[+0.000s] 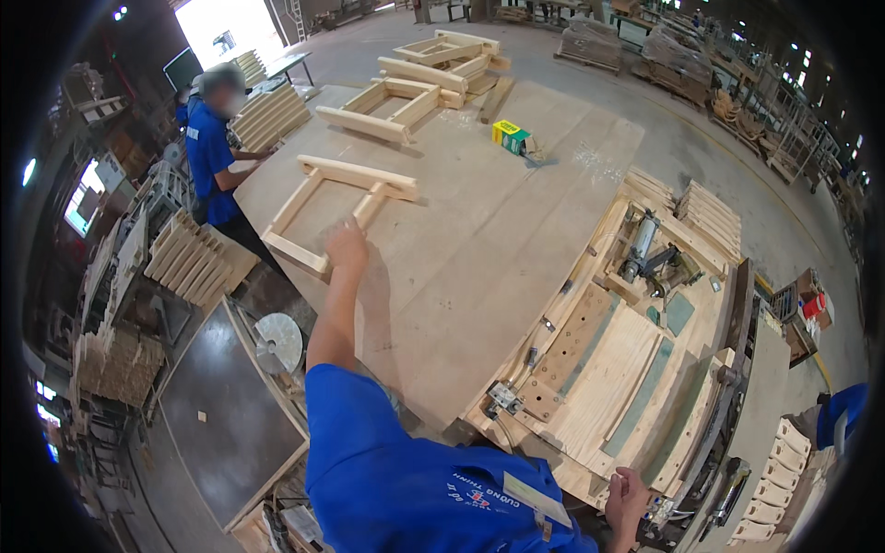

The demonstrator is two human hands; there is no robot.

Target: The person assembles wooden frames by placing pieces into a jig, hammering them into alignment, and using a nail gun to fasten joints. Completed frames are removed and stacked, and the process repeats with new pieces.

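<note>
One frame point(294, 204), long bar point(364, 178) running left-right, lies far-left of the closer left hand point(347, 243), fingers kinda curled, can't tell if gripping.

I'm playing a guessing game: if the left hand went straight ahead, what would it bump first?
Probably the pale wooden frame; the left hand seems to be touching its side rail, though depth is unclear.

yellow-green box point(512, 137) | person in blue point(208, 147) | dark-topped table point(230, 396) | wrapped stack point(590, 42)

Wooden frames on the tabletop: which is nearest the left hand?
The lone frame at the left of the tabletop, by the left hand; others lie grouped farther back.
</note>
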